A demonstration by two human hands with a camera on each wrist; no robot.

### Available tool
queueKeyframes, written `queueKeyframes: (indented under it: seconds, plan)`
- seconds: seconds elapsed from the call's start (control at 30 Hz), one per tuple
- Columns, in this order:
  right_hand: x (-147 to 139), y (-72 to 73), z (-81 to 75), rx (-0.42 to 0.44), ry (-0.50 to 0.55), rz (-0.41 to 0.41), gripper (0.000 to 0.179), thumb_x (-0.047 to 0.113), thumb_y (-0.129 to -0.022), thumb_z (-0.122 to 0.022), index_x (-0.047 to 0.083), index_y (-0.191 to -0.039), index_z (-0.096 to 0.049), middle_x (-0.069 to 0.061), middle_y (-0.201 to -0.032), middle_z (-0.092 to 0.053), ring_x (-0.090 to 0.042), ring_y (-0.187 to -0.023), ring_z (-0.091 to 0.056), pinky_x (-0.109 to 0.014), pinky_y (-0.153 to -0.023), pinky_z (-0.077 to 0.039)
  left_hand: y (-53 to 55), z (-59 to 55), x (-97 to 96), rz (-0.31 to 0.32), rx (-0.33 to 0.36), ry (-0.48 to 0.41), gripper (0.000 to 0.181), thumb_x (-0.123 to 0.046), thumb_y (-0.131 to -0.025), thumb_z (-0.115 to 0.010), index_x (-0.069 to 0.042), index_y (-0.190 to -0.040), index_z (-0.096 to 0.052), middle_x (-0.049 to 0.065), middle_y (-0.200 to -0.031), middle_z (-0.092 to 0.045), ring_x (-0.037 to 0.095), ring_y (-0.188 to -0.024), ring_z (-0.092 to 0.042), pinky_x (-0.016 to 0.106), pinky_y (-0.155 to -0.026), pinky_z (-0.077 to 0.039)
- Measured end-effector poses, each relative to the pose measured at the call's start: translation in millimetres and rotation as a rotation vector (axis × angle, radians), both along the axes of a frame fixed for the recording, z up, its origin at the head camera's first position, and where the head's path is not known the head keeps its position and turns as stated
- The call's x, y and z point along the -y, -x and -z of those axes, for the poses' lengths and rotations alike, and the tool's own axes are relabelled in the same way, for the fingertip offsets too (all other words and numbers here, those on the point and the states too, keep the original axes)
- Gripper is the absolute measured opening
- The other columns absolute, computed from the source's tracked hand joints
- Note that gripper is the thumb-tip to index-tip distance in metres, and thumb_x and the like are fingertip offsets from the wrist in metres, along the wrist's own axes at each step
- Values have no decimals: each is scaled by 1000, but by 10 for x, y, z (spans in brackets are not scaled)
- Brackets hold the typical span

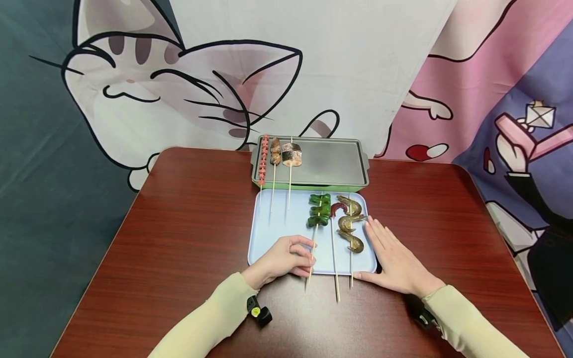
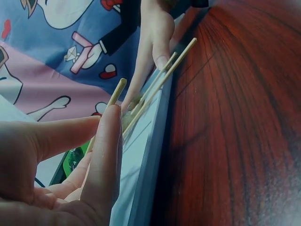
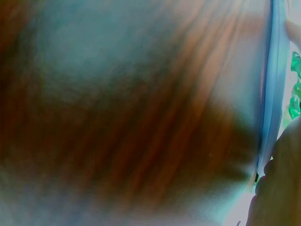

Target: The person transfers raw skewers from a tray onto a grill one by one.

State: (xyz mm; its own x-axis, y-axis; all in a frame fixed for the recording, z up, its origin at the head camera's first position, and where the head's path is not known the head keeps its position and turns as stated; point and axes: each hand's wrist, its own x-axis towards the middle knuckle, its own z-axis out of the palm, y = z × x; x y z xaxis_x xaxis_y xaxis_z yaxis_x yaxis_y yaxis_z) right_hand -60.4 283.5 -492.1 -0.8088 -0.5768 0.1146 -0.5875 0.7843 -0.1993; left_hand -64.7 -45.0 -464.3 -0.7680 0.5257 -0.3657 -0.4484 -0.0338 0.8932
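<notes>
My left hand point(image 1: 286, 256) pinches the wooden stick of a green pepper skewer point(image 1: 320, 211) between thumb and fingers, over the front part of a light blue tray point(image 1: 268, 233). In the left wrist view the end of that stick point(image 2: 118, 89) sticks out past the fingertips. Flat along the tray's right edge lies my right hand point(image 1: 396, 261), fingers straight, thumb at the front rim near the sticks. Between the hands, on the tray, are a skewer with a curled dark red piece point(image 1: 336, 208) and a shrimp skewer point(image 1: 348, 223); their sticks jut over the front rim.
Behind the tray stands a grey grill pan point(image 1: 331, 161) with a green base. Across its left side lie a skewer of small red pieces point(image 1: 263, 161), one of browned chunks point(image 1: 275, 151) and one with a thick dark-banded piece point(image 1: 292, 155). All sits on a reddish-brown table point(image 1: 197, 219) before a printed curtain.
</notes>
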Motion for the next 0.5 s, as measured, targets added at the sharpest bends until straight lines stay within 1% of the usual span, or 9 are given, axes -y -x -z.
queueKeyframes:
  seconds: [0.33, 0.5]
  plan:
    - [0, -1, 8, -2, -5, -2, 119, 73, -83, -68, -10, -156, -24, -26, -164, -17, -43, -149, -21, -48, -124, -18, -76, -99, -33, 31, -31, 1, 43, 14, -88, -68, 11, -130, -56, 9, -85, -66, 18, -67, -67, 37, -66, -65]
    - [1, -3, 7, 8, -11, 3, 119, 73, -83, -68, -9, -157, -24, -25, -165, -16, -43, -149, -21, -46, -125, -16, -100, -187, -56, 32, -65, 7, 44, 13, -87, -71, 11, -129, -57, 9, -84, -65, 19, -65, -67, 36, -64, -64]
